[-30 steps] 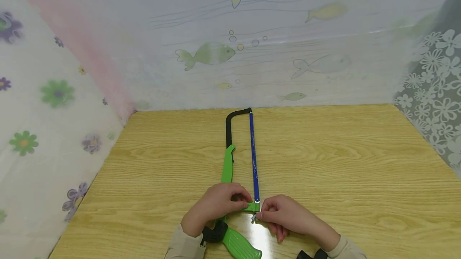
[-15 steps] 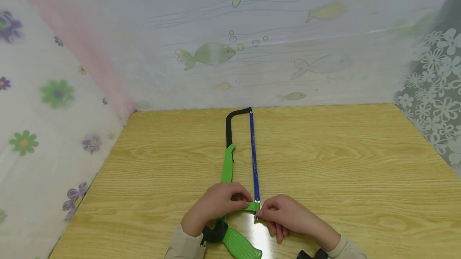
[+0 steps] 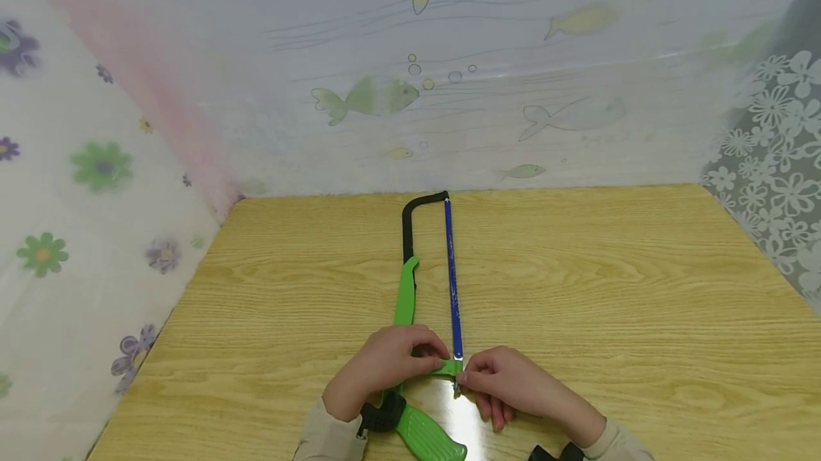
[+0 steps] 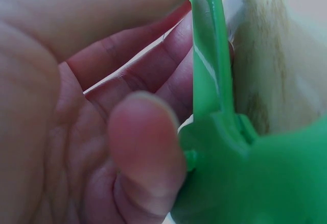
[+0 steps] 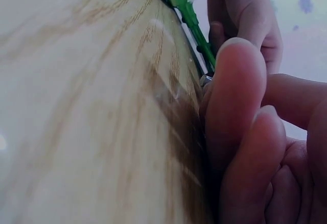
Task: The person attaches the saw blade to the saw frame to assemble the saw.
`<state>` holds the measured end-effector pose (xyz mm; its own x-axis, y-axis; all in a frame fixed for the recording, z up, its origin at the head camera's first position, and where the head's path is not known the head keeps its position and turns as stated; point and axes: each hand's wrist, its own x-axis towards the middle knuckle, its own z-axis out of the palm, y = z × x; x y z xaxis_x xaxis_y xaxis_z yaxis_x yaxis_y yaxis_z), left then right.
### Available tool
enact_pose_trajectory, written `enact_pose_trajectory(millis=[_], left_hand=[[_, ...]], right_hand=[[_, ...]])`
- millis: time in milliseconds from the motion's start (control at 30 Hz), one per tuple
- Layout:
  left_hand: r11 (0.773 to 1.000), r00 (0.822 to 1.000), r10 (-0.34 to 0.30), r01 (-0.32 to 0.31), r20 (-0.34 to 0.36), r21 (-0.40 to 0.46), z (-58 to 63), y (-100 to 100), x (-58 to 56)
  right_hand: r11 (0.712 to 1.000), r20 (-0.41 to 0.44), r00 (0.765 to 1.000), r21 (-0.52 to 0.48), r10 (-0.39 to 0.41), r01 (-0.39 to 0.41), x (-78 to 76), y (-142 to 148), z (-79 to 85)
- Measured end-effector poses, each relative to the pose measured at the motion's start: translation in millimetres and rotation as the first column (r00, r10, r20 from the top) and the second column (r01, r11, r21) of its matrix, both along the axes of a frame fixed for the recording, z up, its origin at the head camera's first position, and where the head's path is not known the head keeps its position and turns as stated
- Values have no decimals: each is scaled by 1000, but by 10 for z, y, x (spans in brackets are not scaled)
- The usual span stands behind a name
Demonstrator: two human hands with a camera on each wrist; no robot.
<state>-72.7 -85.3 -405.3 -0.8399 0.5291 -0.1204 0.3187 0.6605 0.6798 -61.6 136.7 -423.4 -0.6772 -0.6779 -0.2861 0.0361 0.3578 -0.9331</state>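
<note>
A hacksaw (image 3: pixel 405 297) lies flat on the table, with a green frame, a black front bow and a blue blade (image 3: pixel 452 276) on its right side. My left hand (image 3: pixel 391 358) holds the green cross-arm near the blade's close end, thumb and fingers on either side. In the left wrist view the green frame (image 4: pixel 209 81) runs past those fingers. At the blade's near end sits a small metal wing nut (image 3: pixel 457 390), pinched between thumb and forefinger of my right hand (image 3: pixel 509 382). Those fingertips partly hide it. Only a glint of metal shows in the right wrist view.
The green grip (image 3: pixel 431 434) of the saw points towards me, below the left wrist. Wood-grain tabletop (image 3: pixel 609 268) surrounds the saw. Behind stands a sheet printed with fish (image 3: pixel 378 96); a flowered sheet (image 3: pixel 102 165) hangs at the left.
The wing nut has turned between the right fingertips; its wings face a different way. Both hands and the saw's frame stay in place.
</note>
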Motion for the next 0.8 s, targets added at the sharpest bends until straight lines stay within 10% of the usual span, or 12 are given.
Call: enact_pose_trajectory(millis=[800], left_hand=[[1000, 1000, -5, 5, -17, 2, -1, 3, -2]], right_hand=[[1000, 9, 1000, -1, 14, -14, 8, -1, 20]])
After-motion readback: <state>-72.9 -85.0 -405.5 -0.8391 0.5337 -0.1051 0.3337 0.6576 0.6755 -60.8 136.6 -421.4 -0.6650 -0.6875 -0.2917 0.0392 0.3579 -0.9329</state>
